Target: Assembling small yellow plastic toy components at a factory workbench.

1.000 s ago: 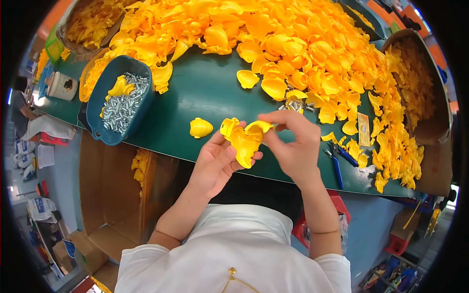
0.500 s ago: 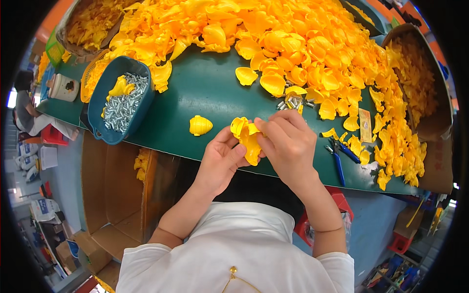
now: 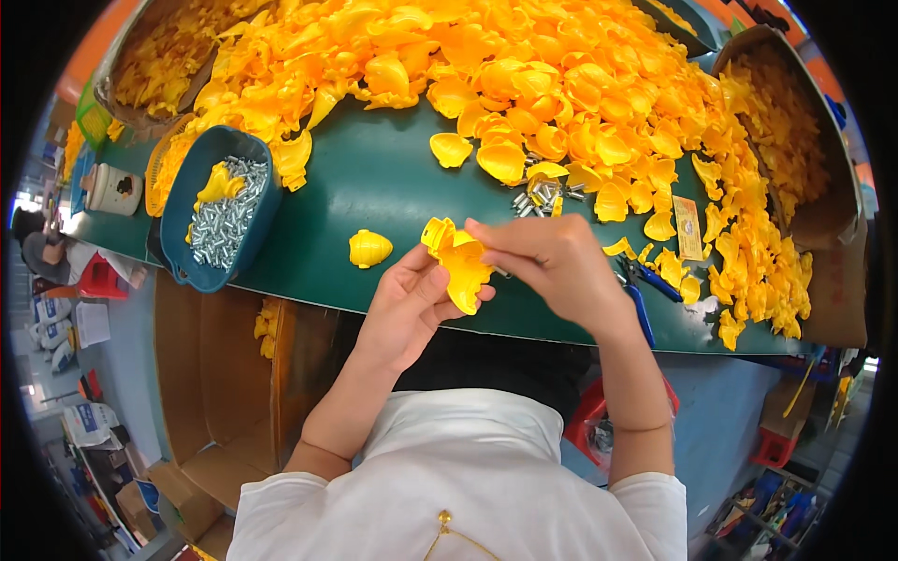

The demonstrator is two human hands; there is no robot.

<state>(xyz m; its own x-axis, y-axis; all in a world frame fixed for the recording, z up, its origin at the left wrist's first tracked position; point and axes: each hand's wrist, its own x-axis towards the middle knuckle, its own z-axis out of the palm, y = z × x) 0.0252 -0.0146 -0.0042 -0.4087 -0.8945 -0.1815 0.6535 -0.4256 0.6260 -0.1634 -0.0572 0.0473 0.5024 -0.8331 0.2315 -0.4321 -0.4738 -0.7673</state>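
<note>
My left hand [image 3: 409, 304] is closed around a hollow yellow plastic shell piece [image 3: 458, 271], holding it tilted above the table's front edge. At the shell's upper right side, my right hand [image 3: 552, 266] is closed in a pinch. Whatever sits between its fingertips is hidden. To the left of my left hand, a rounded, ridged yellow plastic piece [image 3: 370, 249] lies alone on the green table [image 3: 365, 178]. Beyond my right hand is a small heap of silvery metal cylinders [image 3: 540, 198]. Blue-handled pliers [image 3: 640, 304] lie partly behind my right wrist.
A large mound of yellow plastic shells [image 3: 552, 84] covers the table's far side and right. A blue basin [image 3: 267, 201] of metal cylinders stands at left. Cardboard boxes [image 3: 823, 280] flank the mound; another cardboard box [image 3: 210, 365] sits below the left front edge.
My right fingers have drawn slightly back from the shell's top, and the hand has turned over it. My left hand still holds the shell. The whole view has shifted a little.
</note>
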